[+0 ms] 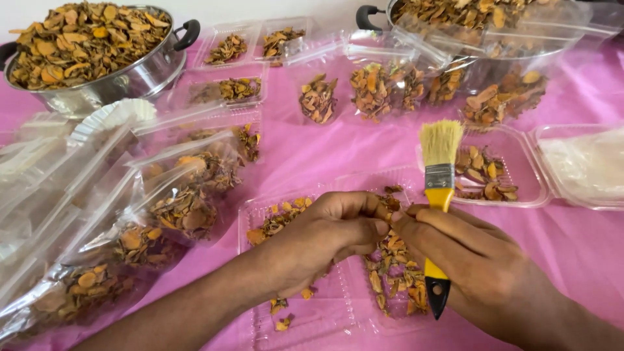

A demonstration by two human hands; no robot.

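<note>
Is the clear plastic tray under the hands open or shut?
Open: the clear plastic tray lies flat, its lid spread, dried slices exposed.

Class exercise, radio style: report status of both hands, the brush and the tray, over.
Right hand gripping yellow-handled brush, bristles up. Left hand pinching dried slices over clear tray. Filled bags crowd the left side.

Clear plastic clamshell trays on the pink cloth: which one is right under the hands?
The open clear plastic clamshell tray at bottom centre, holding orange dried slices; left hand and right hand, gripping a yellow-handled brush, work over it. Others lie farther back.
</note>
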